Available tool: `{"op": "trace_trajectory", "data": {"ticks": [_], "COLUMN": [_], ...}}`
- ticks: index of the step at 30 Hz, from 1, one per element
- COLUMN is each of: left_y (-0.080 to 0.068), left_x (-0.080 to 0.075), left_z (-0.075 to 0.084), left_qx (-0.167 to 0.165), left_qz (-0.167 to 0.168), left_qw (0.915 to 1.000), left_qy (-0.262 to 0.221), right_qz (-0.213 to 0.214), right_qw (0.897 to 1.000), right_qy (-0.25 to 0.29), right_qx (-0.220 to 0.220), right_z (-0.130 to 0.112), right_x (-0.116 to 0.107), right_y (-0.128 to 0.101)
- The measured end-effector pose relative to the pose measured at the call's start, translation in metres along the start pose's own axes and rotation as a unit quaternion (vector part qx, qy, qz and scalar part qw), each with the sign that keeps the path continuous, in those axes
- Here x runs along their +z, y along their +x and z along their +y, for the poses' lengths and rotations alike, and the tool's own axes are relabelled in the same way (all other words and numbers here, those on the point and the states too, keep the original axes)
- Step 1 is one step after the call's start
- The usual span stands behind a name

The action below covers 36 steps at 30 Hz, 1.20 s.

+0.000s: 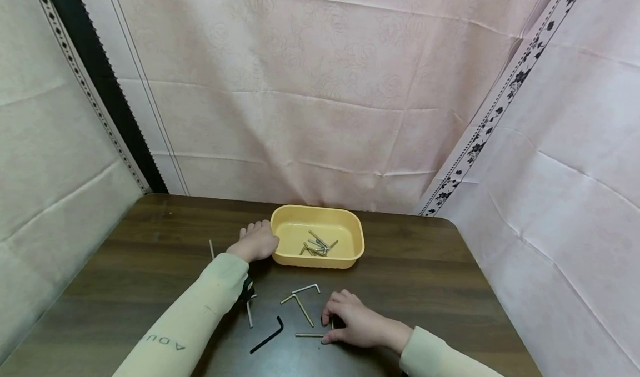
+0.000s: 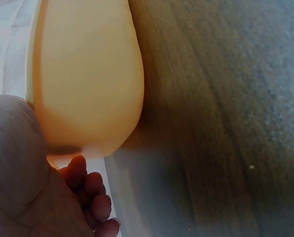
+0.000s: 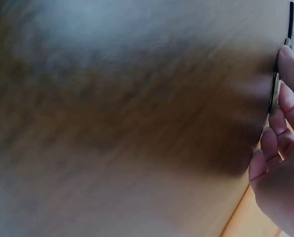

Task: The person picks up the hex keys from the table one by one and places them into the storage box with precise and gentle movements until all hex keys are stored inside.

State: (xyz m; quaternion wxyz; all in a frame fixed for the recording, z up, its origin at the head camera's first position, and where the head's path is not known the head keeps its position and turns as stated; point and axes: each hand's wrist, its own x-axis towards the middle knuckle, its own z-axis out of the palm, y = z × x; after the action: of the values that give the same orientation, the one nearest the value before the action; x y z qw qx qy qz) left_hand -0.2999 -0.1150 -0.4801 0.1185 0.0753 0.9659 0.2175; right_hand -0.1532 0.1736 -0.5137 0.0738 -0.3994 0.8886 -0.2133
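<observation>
Table (image 1: pixel 410 266), dark brown, wood-grained, round-cornered. Behind: pink cloth (image 1: pixel 320 105), creased. Left: white cloth (image 1: pixel 55 160), black strip (image 1: pixel 106 88). Right: white sheet (image 1: pixel 565 160), flowered border (image 1: pixel 521 77).

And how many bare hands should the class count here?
2: the left hand grips the left end of a yellow plastic tray; the right hand touches a gold-coloured metal rod on the brown wooden table.

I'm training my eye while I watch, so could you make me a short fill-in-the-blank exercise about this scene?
The left hand grips the end of a tub whose colour is ____.
The bent rod nearest the bottom edge of the head view is coloured ____.
The largest cluster of bent rods lies ____ the tub.
The right hand holds a brass-coloured rod on the brown ____.

Missing words: yellow; black; inside; table.
</observation>
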Motion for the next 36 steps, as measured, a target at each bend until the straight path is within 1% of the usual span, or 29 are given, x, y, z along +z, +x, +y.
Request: {"op": "trace_trajectory", "data": {"ticks": [6, 13, 22, 26, 30, 36], "left_y": [0.0, -0.001, -0.003, -0.004, -0.004, -0.003], "left_x": [-0.001, -0.003, -0.003, -0.004, -0.004, -0.003], "left_z": [0.001, 0.002, 0.003, 0.003, 0.004, 0.003], "left_qx": [0.003, 0.006, 0.003, 0.003, 0.003, 0.002], "left_qz": [0.001, 0.001, 0.0, -0.002, -0.002, 0.002], "left_qw": [1.0, 1.0, 1.0, 1.0, 1.0, 1.0], "left_qy": [-0.001, 0.001, 0.004, 0.003, 0.003, 0.003], "right_qz": [0.009, 0.004, 0.015, 0.026, 0.039, 0.035], "right_qw": [1.0, 0.999, 0.999, 0.999, 0.997, 0.994], "right_qy": [-0.004, 0.017, 0.009, -0.007, -0.04, -0.088], "right_qx": [0.018, 0.044, 0.038, 0.04, 0.043, 0.048], "right_z": [0.003, 0.01, 0.012, 0.011, 0.007, 0.004], "right_x": [-0.004, -0.012, -0.01, -0.009, -0.009, -0.01], "right_y": [-0.006, -0.012, -0.012, -0.011, -0.011, -0.011]}}
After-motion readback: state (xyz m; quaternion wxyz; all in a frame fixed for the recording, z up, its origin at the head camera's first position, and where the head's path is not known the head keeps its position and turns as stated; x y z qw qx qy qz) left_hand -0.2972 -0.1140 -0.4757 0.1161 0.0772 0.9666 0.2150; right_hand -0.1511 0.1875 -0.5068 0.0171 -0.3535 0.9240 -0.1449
